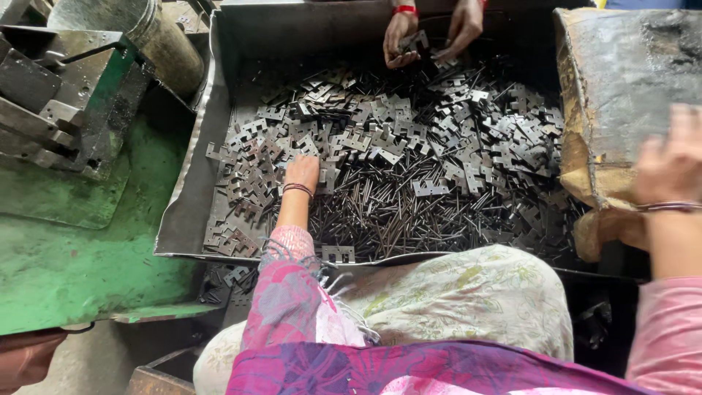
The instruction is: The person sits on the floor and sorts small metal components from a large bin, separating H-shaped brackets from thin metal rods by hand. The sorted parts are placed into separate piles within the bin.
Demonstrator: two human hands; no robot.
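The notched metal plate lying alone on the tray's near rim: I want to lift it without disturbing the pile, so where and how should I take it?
Judging by its pose, pinch the notched metal plate across its two long edges, coming from above on the near side. It lies flat on the tray rim, apart from the heap, and the left hand is nearest.

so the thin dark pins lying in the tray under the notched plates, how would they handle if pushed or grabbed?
The pins look like slim stiff metal rods, so they likely roll or slide on the tray when pushed. Lying loose and crisscrossed, a grab probably lifts several at once. The left hand rests among the notched plates beside them; plates may snag pins.
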